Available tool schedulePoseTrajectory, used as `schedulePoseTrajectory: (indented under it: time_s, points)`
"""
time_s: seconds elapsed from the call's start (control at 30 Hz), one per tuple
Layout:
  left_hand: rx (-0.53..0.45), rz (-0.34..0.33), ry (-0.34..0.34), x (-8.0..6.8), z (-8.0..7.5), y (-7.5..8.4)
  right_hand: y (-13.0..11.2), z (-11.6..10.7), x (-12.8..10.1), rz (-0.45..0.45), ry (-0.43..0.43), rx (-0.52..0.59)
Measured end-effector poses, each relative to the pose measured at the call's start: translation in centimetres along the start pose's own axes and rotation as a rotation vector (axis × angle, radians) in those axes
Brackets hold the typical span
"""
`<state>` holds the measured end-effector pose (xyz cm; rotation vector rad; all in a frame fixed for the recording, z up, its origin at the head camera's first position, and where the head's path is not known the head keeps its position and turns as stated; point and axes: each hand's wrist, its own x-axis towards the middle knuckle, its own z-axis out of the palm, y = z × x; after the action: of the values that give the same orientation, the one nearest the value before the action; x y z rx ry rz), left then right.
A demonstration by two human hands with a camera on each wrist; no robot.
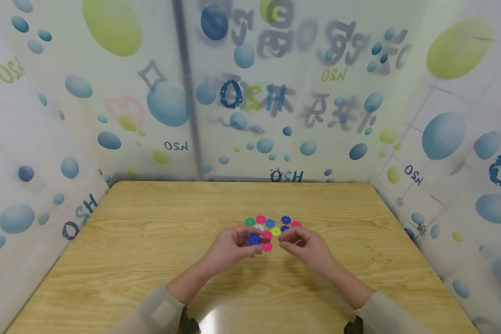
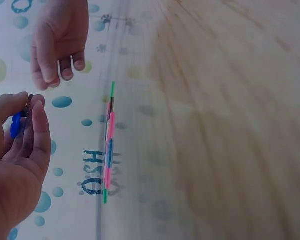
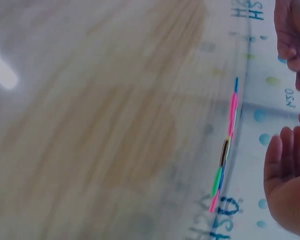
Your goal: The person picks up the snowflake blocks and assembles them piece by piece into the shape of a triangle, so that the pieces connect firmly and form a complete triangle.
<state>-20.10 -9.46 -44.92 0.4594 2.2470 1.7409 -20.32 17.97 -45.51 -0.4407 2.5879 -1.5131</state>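
Observation:
My left hand [image 1: 227,248] pinches a blue notched plastic disc [image 1: 254,240] between thumb and fingers, above the table. A dark piece [image 1: 266,240] shows beside it at the fingertips. In the left wrist view the blue disc [image 2: 16,125] sits edge-on behind the thumb. To the right, facing it, my right hand [image 1: 313,248] hovers with its thumb and fingertips bent loosely toward each other. Nothing shows in that right hand [image 2: 62,40] in the left wrist view. Just beyond both hands lie several notched discs, among them a yellow one [image 1: 275,231] and a green one [image 1: 249,221].
The discs lie flat on a wooden table [image 1: 158,222], near its middle. A pink disc [image 1: 266,247] is closest to me, between the hands. Curtains [image 1: 250,153] with blue and green spots stand round the table's back and sides.

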Motion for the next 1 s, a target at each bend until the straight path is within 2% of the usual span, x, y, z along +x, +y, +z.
schedulePoseTrajectory:
  time_s: [0.2, 0.4, 0.6, 1.0]
  points:
    - [0.021, 0.019, 0.009, -0.1, -0.1, -0.1, 1.8, -2.0, 0.5, 0.084, -0.026, -0.025]
    - [0.033, 0.025, 0.009, -0.1, -0.3, -0.3, 3.3, -3.3, 1.1, 0.151, -0.101, 0.001]
    - [0.045, 0.017, 0.01, -0.1, -0.4, -0.5, 4.1, -4.1, 1.6, 0.237, -0.099, -0.005]
    - [0.04, 0.025, 0.009, -0.2, -0.5, -0.3, 4.5, -4.6, 2.0, 0.19, -0.209, -0.081]
